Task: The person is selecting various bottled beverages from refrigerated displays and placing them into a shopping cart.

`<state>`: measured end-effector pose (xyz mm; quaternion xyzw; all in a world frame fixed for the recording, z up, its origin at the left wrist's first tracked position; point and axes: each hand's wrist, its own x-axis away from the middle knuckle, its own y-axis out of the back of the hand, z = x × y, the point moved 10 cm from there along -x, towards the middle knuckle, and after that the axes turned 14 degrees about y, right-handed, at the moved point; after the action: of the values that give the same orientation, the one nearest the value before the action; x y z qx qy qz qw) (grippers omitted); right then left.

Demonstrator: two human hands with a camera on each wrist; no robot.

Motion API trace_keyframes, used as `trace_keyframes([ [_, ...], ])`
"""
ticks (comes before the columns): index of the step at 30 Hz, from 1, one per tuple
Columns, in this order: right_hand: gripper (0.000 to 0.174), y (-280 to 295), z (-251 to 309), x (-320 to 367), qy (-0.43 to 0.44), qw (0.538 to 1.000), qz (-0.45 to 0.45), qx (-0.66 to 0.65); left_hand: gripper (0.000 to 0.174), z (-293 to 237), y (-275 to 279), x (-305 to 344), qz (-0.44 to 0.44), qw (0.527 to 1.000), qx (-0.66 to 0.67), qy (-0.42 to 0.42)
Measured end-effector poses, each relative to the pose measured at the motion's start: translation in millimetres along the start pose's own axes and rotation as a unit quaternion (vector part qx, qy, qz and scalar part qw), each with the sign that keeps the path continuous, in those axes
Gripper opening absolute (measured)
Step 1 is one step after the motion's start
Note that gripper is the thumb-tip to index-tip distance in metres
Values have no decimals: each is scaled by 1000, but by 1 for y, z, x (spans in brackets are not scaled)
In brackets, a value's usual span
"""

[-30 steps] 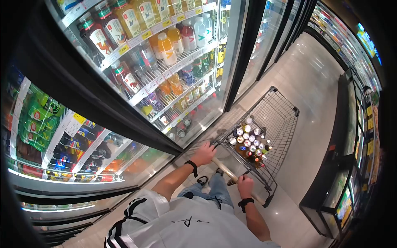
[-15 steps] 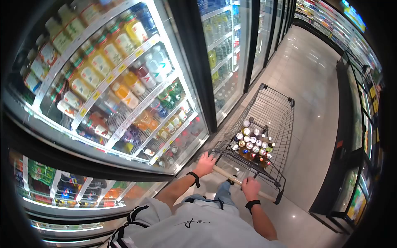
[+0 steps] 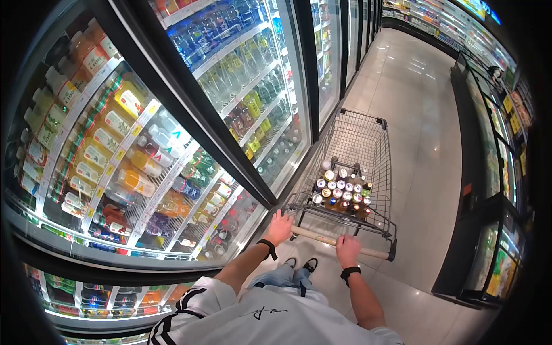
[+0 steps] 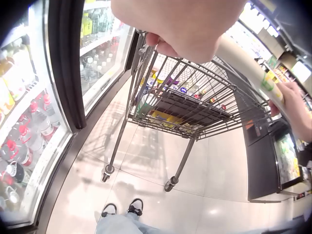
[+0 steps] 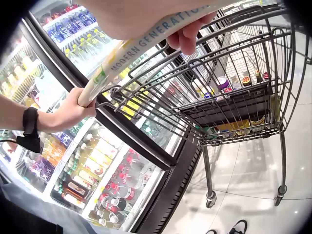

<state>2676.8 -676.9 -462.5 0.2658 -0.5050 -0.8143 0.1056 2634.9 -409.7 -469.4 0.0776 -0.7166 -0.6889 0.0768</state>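
Both hands are on the pale bar handle [image 3: 315, 236] of a metal wire shopping cart [image 3: 363, 138]. My left hand [image 3: 279, 227] grips the handle near its left end, beside the cooler doors. Further right along the bar, my right hand [image 3: 348, 251] is wrapped round it, fingertips curling under in the right wrist view. Printed lettering shows on the handle [image 5: 141, 46] there. In the near end of the cart stand several bottles and cans [image 3: 345, 188], mostly seen from their tops. Each wrist wears a black strap.
Glass-doored drink coolers [image 3: 230, 144] line the left side, their black frames close to the cart. A low black display case [image 3: 474, 253] runs along the right. Pale tiled floor [image 3: 411, 92] stretches ahead between them to lit shelves [image 3: 425, 23] at the far end.
The cooler doors have slid back and leftward in view as the cart and I advance along the aisle. The view has turned somewhat; both hands keep their hold on the handle.
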Motion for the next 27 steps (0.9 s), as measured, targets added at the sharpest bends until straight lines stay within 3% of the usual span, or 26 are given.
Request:
trace_keyframes([
  [2, 23, -9, -24, -23, -15, 1000, -2, -7, 48, -10, -2, -29, 33, 999, -15, 4],
  [6, 23, -4, -45, -60, 0, 1000, -2, -11, 47, -23, -5, -67, -25, 1000, 6, -17],
  [12, 24, -21, -74, -111, 6, 1000, 12, -6, 44, -24, -10, -133, -42, 999, 25, -10],
  [13, 23, -16, -75, -119, 14, 1000, 2, 16, 45, -24, -15, -138, -2, 999, 49, -6],
  [16, 22, -22, -80, -172, 26, 999, -18, 42, 44, -24, -1, -178, -37, 997, 56, -25],
  [20, 22, -31, -97, -201, -3, 1000, 1, 28, 49, -20, -8, -239, -31, 998, 46, -23],
  [23, 25, -53, -119, -231, -16, 997, 63, 29, 50, -23, -11, -278, -10, 999, 34, -31],
  [27, 25, -59, -144, -278, -13, 997, 54, 56, 44, -32, -5, -336, -55, 996, 49, -48],
])
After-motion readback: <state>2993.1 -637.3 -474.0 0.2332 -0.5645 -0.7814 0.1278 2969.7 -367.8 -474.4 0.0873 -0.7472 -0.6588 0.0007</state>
